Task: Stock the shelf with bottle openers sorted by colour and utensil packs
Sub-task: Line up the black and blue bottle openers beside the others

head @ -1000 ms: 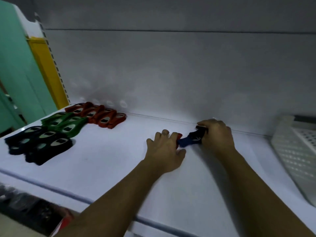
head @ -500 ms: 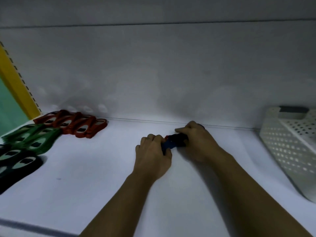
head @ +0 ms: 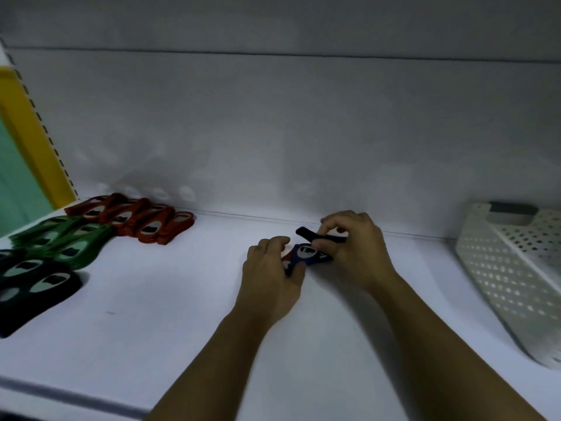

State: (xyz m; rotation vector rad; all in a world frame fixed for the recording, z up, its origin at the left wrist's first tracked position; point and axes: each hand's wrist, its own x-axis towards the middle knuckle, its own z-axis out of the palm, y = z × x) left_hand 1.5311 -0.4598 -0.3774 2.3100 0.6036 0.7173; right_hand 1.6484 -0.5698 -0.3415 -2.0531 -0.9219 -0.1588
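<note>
Both hands are at the back of the white shelf point(head: 182, 314), around the middle. The left hand point(head: 270, 275) has its fingers curled over the near end of a blue opener point(head: 306, 253), thumb tucked against its edge. There's a bit of red showing right under it, can't tell what exactly. The right hand point(head: 355, 250) is pinching a black opener point(head: 309, 233) between thumb and fingertips, held just above the blue one. Over on the left it's already sorted: a row of red openers point(head: 136, 220) by the back wall, green openers point(head: 63, 241) in front of those, then dark openers point(head: 30, 278) nearest the edge. A white holey basket point(head: 510, 268) sits tilted on the far right.
</note>
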